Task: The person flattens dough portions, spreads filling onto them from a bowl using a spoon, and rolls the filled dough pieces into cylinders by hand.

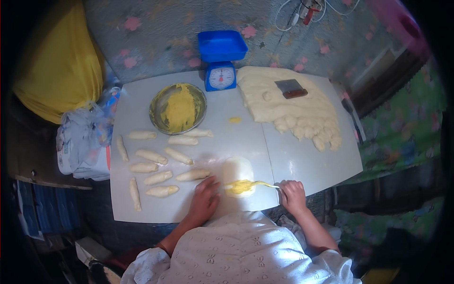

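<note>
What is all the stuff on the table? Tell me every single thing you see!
table: 1, white, in the middle of the view
flat dough piece: 1, pale, at the near edge between the hands
yellow filling: 1 dab, on the near end of the flat dough piece
spoon: 1, thin, reaching from the right hand into that filling
dough rolls: about 12, pale, left half of the table
metal bowl: 1, silver, with yellow paste, far left of the table
scale: 1, blue, far edge
dough slab: 1, pale, far right
scraper: 1, dark, on the slab
yellow bit: 1, mid table
left hand: pressing beside the flat dough
right hand: holding the spoon
</note>
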The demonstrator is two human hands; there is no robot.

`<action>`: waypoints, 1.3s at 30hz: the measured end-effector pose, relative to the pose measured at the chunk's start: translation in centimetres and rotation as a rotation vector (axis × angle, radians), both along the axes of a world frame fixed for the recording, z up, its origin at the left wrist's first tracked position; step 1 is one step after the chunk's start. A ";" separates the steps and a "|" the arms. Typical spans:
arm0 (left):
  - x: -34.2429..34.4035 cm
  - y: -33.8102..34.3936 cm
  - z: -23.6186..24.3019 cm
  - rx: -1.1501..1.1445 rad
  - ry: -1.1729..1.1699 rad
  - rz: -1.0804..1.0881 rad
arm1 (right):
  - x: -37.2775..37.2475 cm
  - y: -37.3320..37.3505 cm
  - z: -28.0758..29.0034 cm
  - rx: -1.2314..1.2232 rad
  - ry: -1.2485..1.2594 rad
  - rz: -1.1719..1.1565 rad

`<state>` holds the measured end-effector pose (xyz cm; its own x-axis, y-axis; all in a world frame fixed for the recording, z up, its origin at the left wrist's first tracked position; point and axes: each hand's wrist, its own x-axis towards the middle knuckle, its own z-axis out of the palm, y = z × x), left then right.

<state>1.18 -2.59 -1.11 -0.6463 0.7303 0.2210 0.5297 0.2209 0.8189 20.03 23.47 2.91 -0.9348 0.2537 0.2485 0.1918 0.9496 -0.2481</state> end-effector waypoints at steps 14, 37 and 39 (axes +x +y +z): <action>0.6 0.8 0.7 -0.065 0.200 -0.144 | -17.3 -3.2 2.3 -1.004 0.102 -0.081; -0.6 4.3 1.2 -0.068 0.218 -0.182 | -6.9 -2.7 -1.2 -0.495 0.104 0.236; -1.3 4.7 1.7 -0.003 0.165 -0.100 | -7.8 -2.0 -0.6 -0.730 0.121 0.101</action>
<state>-0.14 2.12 0.58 -0.5256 0.7900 0.3156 0.6762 0.1628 0.7185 12.18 21.43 2.32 -0.9393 0.3074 0.1524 0.0435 0.5471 -0.8359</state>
